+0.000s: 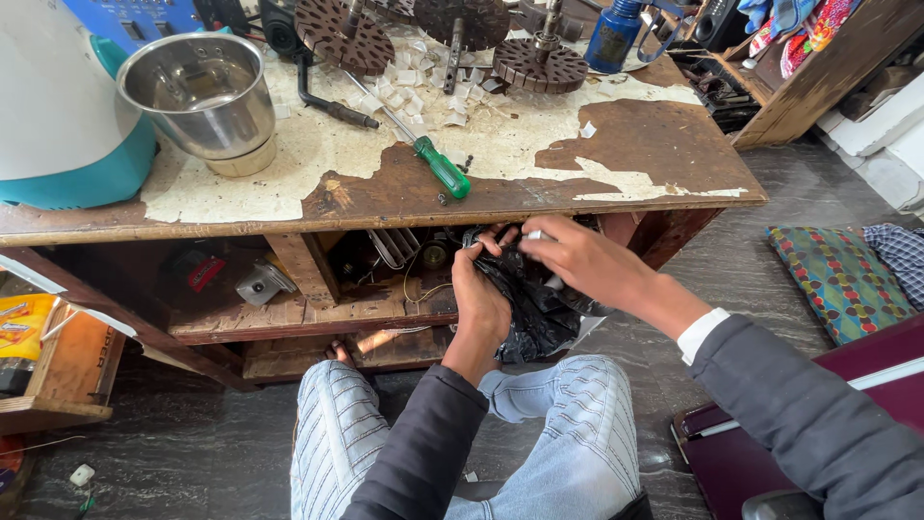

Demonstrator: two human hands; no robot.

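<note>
From the head view, the left hand (478, 300) and right hand (577, 258) both clutch one crumpled black plastic bag (535, 313) just under the edge of the worn wooden table (404, 193), above the knees. On top lie one green-handled screwdriver (441, 166), one steel bowl (202, 91) and three brown slotted discs (539, 64)

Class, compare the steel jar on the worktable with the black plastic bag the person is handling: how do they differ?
The steel jar is shiny and rigid; the black bag is dark and crumpled. The jar stands upright, untouched, on the worktable; the bag hangs below the table edge, gripped by the left hand and right hand. Both are open containers.
</note>
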